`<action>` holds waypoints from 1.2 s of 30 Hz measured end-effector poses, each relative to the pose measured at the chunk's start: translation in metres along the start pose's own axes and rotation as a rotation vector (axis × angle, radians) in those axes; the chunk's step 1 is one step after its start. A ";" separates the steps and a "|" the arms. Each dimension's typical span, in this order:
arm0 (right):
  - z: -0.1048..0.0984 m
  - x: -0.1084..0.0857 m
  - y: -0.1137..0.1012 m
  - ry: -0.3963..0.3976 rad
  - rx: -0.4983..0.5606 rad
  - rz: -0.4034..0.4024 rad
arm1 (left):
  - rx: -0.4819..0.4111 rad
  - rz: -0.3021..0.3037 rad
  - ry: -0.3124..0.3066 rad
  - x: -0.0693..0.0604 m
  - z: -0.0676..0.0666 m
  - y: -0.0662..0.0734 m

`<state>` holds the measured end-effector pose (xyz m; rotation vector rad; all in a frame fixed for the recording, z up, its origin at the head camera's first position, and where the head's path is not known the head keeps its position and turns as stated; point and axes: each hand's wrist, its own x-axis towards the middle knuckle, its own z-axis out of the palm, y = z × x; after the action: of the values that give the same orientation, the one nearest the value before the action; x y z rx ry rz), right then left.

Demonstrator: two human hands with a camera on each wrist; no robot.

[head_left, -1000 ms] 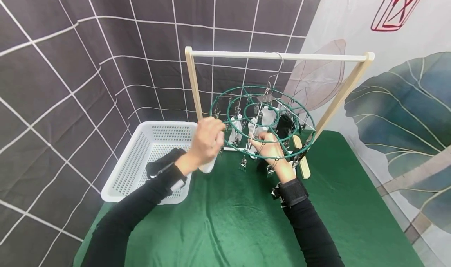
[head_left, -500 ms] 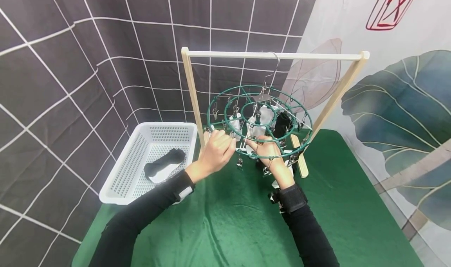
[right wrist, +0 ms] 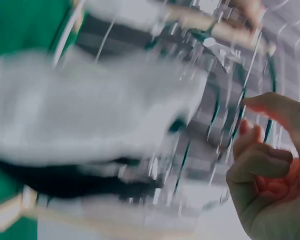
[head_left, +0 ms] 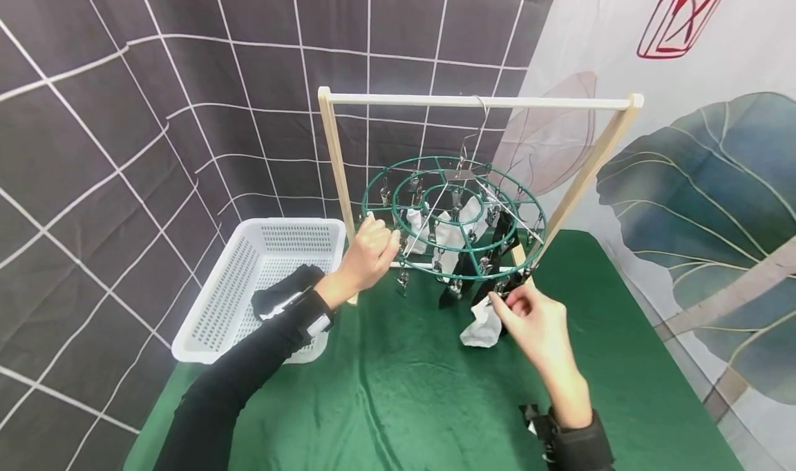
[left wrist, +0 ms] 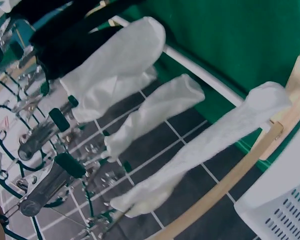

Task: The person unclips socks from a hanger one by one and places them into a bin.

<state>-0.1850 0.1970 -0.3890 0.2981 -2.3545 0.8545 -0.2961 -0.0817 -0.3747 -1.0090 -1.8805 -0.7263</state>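
White sock (head_left: 482, 325) beside right hand (head_left: 541, 327)

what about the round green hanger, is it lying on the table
No, the round green hanger hangs by its hook from the white bar.

Basket (head_left: 233, 302) left of clip hanger (head_left: 459, 175)

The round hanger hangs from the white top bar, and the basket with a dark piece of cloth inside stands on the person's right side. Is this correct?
Not fully: the basket, with the dark piece of cloth inside, stands on the person's left side, as the head view shows. The round hanger does hang from the white top bar.
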 end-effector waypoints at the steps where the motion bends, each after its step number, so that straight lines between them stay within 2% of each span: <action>1: -0.004 0.002 0.005 -0.005 -0.012 0.008 | -0.002 0.001 0.003 0.000 0.000 -0.002; 3: -0.007 0.006 0.014 -0.058 -0.014 -0.005 | -0.008 -0.004 0.011 0.001 0.000 -0.005; 6: -0.004 0.012 0.021 -0.134 0.025 -0.103 | -0.008 -0.026 0.031 0.002 0.000 -0.007; 8: 0.001 0.012 0.023 -0.142 0.071 -0.145 | 0.002 -0.033 0.055 0.003 0.001 -0.007; 10: 0.004 0.012 0.023 -0.134 0.107 -0.148 | 0.021 -0.016 0.109 0.004 0.003 -0.003; 12: 0.006 0.012 0.022 -0.136 0.145 -0.122 | 0.059 0.044 0.175 0.005 0.005 0.004; 15: 0.007 0.012 0.020 -0.162 0.169 -0.076 | 0.113 0.198 0.223 0.008 0.009 0.021; 17: 0.009 0.013 0.018 -0.175 0.175 -0.064 | 0.141 0.288 0.184 0.009 0.011 0.034; 19: 0.011 0.013 0.017 -0.183 0.181 -0.069 | 0.149 0.330 0.101 0.010 0.013 0.045; 23: 0.015 0.012 0.016 -0.208 0.219 -0.110 | 0.184 0.285 -0.072 0.007 0.017 0.059; 26: 0.018 0.012 0.016 -0.232 0.258 -0.138 | 0.226 0.244 -0.127 0.003 0.019 0.062; 31: 0.024 0.013 0.015 -0.279 0.279 -0.143 | 0.274 0.213 -0.106 -0.001 0.021 0.056; 36: 0.031 0.015 0.012 -0.316 0.279 -0.132 | 0.239 0.161 -0.064 0.000 0.019 0.046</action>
<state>-0.2163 0.1864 -0.4048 0.7435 -2.4615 1.1414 -0.2643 -0.0441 -0.3791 -1.0248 -1.8633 -0.3688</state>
